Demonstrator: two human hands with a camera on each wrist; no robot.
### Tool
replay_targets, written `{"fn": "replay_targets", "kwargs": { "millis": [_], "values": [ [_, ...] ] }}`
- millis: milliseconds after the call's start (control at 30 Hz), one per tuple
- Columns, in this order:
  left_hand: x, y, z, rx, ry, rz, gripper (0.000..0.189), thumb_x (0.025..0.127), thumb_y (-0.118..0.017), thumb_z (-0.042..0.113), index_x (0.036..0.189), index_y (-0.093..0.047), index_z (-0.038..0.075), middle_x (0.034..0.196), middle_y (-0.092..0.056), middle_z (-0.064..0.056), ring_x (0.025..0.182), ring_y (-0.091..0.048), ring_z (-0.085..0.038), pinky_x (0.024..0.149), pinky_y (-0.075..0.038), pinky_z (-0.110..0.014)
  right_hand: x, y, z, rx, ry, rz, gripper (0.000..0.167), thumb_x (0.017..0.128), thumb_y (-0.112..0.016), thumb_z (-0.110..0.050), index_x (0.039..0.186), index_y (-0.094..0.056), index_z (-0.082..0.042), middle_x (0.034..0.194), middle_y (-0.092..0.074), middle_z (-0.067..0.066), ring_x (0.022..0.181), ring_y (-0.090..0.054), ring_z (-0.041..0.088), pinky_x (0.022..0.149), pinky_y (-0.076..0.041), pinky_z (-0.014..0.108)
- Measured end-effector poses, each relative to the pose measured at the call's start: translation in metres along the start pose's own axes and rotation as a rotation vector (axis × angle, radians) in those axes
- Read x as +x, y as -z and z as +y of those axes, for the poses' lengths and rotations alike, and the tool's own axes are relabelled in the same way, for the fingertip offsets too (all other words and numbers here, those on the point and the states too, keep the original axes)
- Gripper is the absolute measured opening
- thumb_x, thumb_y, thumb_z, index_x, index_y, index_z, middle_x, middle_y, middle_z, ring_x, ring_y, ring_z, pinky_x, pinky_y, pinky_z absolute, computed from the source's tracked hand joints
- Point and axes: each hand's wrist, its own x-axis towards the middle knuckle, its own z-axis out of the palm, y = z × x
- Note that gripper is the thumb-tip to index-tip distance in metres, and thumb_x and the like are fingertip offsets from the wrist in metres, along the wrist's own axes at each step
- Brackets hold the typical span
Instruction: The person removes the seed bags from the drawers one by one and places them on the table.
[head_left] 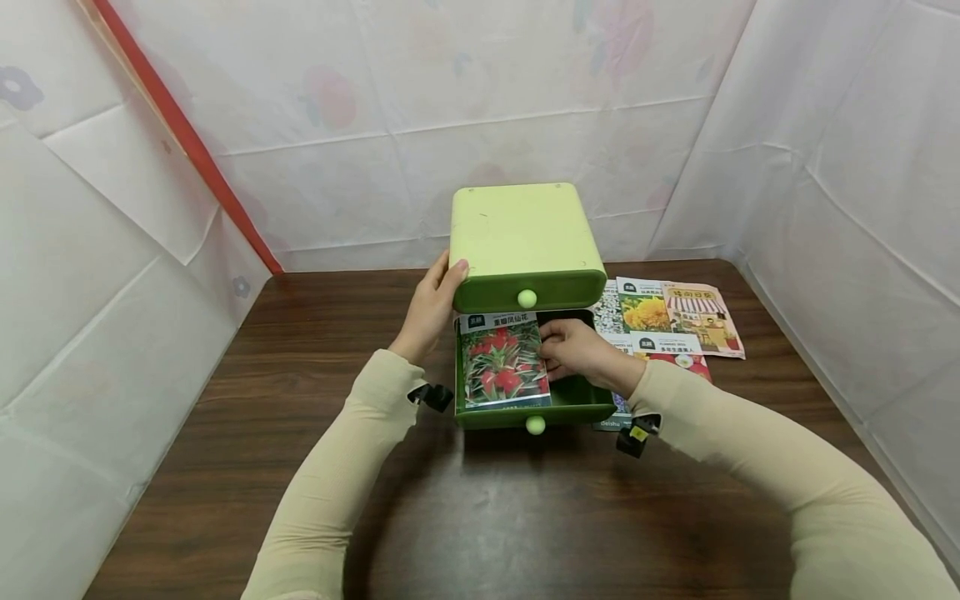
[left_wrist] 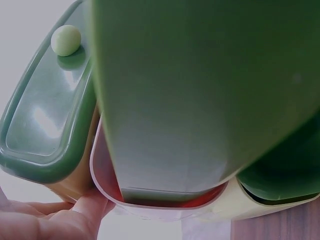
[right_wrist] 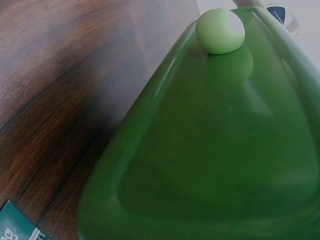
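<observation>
A two-tier storage box (head_left: 525, 229) with a pale yellow-green shell stands at the back of the table. Its upper drawer (head_left: 480, 294) is closed. The dark green lower drawer (head_left: 495, 419) is pulled out. My left hand (head_left: 429, 307) rests against the box's left side, thumb at the front corner; its fingers (left_wrist: 90, 205) lie fairly straight there. Inside the lower drawer lies a seed packet (head_left: 504, 362) with red flowers. My right hand (head_left: 581, 350) pinches that packet's right edge with curled fingers. The right wrist view shows only the drawer front (right_wrist: 210, 150), hiding this hand.
Several more seed packets lie right of the box, among them a yellow-flower one (head_left: 643, 312) and a striped-awning one (head_left: 705, 321). A packet corner (right_wrist: 17, 225) pokes out beside the drawer. White sheeting (head_left: 375, 125) surrounds the dark wooden table (head_left: 300, 358).
</observation>
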Motion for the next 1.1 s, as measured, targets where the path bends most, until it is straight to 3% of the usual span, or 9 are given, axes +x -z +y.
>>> {"fn": "replay_targets", "kwargs": {
  "millis": [233,533,867,1100],
  "values": [
    [-0.018,-0.005,0.024,0.020,-0.003,-0.004,0.065,0.104,-0.039,0.042,0.159,-0.014,0.019,0.162,-0.025,-0.009,0.124,-0.049,-0.030,0.092,-0.047,-0.041,-0.002,0.004,0.000,0.008,0.018,0.003,0.048,0.101,-0.045,-0.004,0.147,-0.034,0.007,0.101,-0.057,0.014,0.072,-0.058,0.014,0.075,-0.060,0.035],
    [0.002,-0.001,-0.006,-0.038,0.010,0.003,0.068,0.100,-0.045,0.052,0.158,-0.016,0.030,0.161,-0.026,-0.001,0.124,-0.052,-0.029,0.100,-0.048,-0.049,-0.004,0.010,-0.001,0.062,0.006,0.028,0.051,0.102,-0.044,-0.006,0.149,-0.030,0.008,0.116,-0.053,0.017,0.082,-0.057,0.013,0.077,-0.058,0.032],
    [0.003,-0.002,-0.008,-0.037,-0.018,0.009,0.074,0.097,-0.047,0.059,0.158,-0.017,0.029,0.160,-0.028,-0.002,0.123,-0.053,-0.027,0.101,-0.047,-0.049,-0.018,0.021,-0.006,0.157,-0.045,-0.002,0.054,0.102,-0.045,-0.007,0.151,-0.026,0.007,0.108,-0.053,0.008,0.082,-0.057,0.011,0.076,-0.055,0.024],
    [0.004,-0.001,-0.008,-0.018,-0.032,0.020,0.073,0.096,-0.047,0.060,0.157,-0.020,0.030,0.160,-0.029,-0.001,0.126,-0.051,-0.026,0.104,-0.044,-0.048,-0.030,0.032,-0.003,0.153,-0.048,-0.026,0.053,0.103,-0.045,-0.009,0.150,-0.028,0.007,0.116,-0.053,0.010,0.089,-0.058,0.009,0.079,-0.054,0.024]
  ]
}}
